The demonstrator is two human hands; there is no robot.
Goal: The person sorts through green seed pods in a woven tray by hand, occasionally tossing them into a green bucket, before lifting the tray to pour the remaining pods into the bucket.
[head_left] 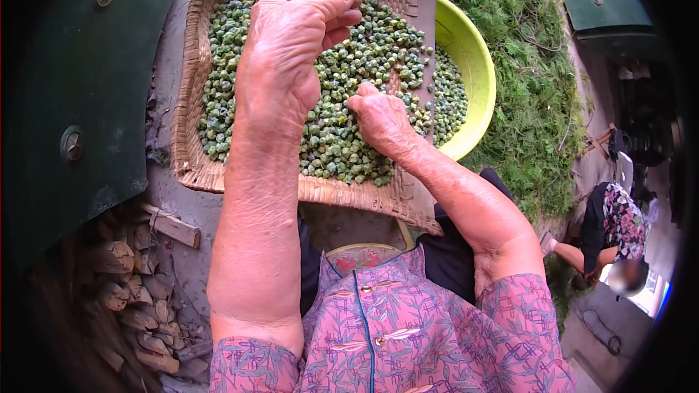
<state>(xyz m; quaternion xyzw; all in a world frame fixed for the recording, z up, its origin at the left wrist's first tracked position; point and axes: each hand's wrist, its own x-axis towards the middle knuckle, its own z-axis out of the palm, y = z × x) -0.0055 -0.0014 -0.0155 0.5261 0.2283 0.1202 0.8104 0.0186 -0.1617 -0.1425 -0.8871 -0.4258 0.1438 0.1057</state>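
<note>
The small green pods [342, 113] are round, ridged and dull green, some paler or yellowish. They lie heaped in a thick layer across the woven basket tray [191, 102], which rests tilted across the lap, its far right corner over the yellow-green bowl [477, 65]. More pods lie inside that bowl, just past the tray's edge

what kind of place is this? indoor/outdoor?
Likely outdoors, a rural yard or doorstep. Signs: a heap of cut green plants on the ground, stacked firewood by a green door, and a woven basket of green pods.
</note>
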